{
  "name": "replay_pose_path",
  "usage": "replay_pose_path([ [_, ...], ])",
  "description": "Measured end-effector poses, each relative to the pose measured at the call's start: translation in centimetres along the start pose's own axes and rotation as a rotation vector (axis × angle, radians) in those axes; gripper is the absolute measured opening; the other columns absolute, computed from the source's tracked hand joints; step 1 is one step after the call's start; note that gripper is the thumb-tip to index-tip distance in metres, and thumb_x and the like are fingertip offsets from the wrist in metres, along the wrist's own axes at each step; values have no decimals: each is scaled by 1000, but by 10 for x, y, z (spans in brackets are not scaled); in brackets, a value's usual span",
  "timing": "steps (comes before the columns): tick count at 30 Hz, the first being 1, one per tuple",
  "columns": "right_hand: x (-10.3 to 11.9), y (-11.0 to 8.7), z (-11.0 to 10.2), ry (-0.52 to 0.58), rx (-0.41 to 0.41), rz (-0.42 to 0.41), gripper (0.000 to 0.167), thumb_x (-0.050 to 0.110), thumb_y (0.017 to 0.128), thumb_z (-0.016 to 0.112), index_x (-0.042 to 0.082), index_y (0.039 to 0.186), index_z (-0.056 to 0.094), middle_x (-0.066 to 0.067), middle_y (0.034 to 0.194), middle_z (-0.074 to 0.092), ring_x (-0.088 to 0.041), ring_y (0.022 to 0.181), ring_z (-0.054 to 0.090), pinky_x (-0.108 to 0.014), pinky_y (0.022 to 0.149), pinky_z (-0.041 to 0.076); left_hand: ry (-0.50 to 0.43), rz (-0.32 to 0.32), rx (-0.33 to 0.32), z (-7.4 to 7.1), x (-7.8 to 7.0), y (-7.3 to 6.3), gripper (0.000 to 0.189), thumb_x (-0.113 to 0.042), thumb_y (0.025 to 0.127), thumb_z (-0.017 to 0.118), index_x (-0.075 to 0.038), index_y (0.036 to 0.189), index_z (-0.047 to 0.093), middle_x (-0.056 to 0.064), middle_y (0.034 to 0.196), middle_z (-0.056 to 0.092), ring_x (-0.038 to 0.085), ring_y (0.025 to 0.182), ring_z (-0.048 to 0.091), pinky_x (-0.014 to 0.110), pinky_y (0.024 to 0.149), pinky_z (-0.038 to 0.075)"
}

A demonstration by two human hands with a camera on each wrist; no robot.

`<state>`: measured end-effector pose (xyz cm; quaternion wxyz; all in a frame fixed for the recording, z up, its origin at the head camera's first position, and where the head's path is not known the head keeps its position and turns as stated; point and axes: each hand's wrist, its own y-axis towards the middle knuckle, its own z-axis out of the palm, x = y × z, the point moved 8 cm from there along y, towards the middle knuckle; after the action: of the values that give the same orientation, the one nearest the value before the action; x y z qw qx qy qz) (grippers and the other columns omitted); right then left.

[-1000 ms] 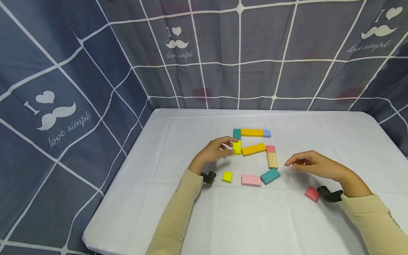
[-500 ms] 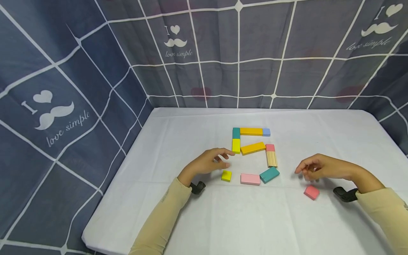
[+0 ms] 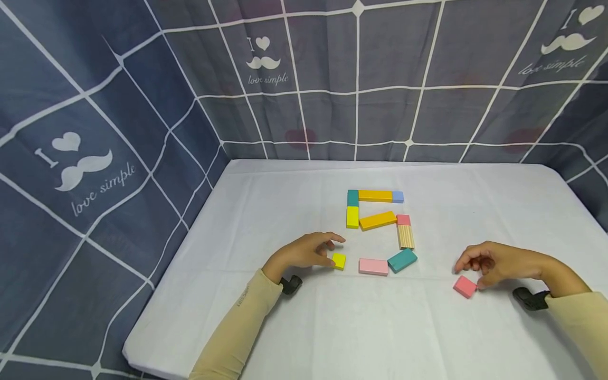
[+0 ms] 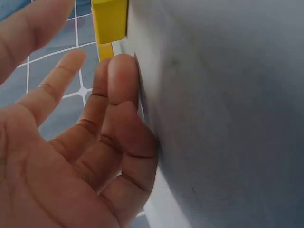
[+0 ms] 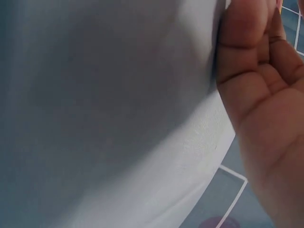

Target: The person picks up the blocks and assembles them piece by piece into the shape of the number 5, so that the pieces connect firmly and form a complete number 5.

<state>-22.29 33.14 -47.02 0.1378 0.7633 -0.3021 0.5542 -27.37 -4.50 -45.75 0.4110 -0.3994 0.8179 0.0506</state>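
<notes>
My left hand [image 3: 306,250] is beside a small yellow square block [image 3: 339,261], thumb tip right at its left edge, index finger stretched out above it. In the left wrist view a yellow block [image 4: 110,21] shows beyond the relaxed fingers, and nothing lies in the palm. At the right, my right hand [image 3: 510,264] hovers with loosely bent fingers over a red block [image 3: 465,286]; its thumb tip is close to the block's right side. The right wrist view shows the bent fingers [image 5: 242,52] low over the white cloth, with the red block hidden there.
Between the hands, blocks form a winding line: blue [image 3: 398,197], orange [image 3: 375,196], teal [image 3: 353,198], yellow [image 3: 352,217], tilted orange [image 3: 378,220], red [image 3: 403,219], striped wood [image 3: 406,237], teal [image 3: 402,261] and pink [image 3: 373,266]. A patterned curtain [image 3: 323,121] stands behind the table.
My left hand has drawn back from the yellow rectangular block to the small yellow square. My right hand has moved right and nearer, to the red block. The blocks have stayed put.
</notes>
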Motion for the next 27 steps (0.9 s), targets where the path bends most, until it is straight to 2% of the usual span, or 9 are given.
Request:
replay_pose_path([
  [4,0,0,1,-31,-8,-28,42,-17,82,77,4,118,75,-9,96,62,-26,83,51,-31,58,43,14,-34,-12,1,3,1,53,-8,94,86,-12,143,65,5,121,65,13,93,57,25,88,48],
  [8,0,0,2,-76,-24,-14,39,-14,81,80,7,114,78,-5,99,64,-24,84,51,-31,58,42,15,-63,-35,2,5,4,38,-5,90,88,-7,124,71,2,109,65,13,90,56,23,84,48],
  [11,1,0,3,-113,-34,-12,38,-12,80,82,10,112,79,-3,100,65,-23,85,52,-32,59,42,11,-81,-46,2,7,4,32,-6,89,89,-6,116,72,0,105,66,11,89,56,22,83,48],
  [21,4,0,5,-155,-55,-62,41,-12,77,84,11,111,79,-4,98,62,-22,85,51,-35,58,40,59,-83,-44,3,0,5,30,-8,89,90,-9,114,73,-2,106,68,12,88,56,23,83,48],
  [27,4,1,5,-150,-57,-40,39,-10,79,84,11,111,79,-3,97,61,-22,85,51,-34,59,40,80,-89,-43,5,-3,7,29,-10,89,91,-10,113,73,-3,102,66,13,85,54,24,79,46],
])
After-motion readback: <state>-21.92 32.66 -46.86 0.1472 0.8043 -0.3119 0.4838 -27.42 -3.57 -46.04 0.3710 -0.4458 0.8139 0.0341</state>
